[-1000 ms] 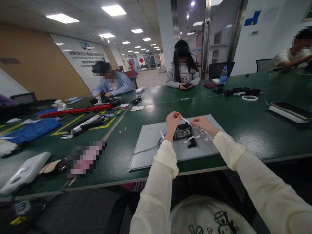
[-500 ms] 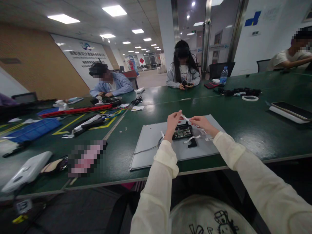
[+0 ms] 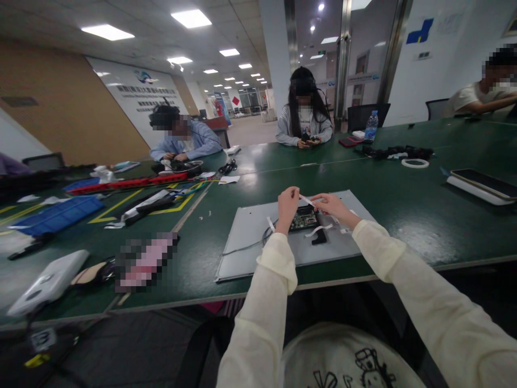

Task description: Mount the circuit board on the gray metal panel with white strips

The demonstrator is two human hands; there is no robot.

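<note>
Between my two hands a short white strip is stretched, slanting down to the right. My left hand pinches its upper left end. The fingers of my right hand close on its other end. Below them a circuit board in a black frame lies on a grey panel, partly hidden by my left hand. A curled white strip and a black bracket-like piece are at the board's near side. Another white strip and a grey cable are left of my left wrist.
On the green table, a phone on a white box and a white ring are to the right. Leftward are a blue tray, a pink item and a white device. Co-workers sit across.
Both hands have shifted only slightly and still hold the white strip between them. The board and panel look the same.
</note>
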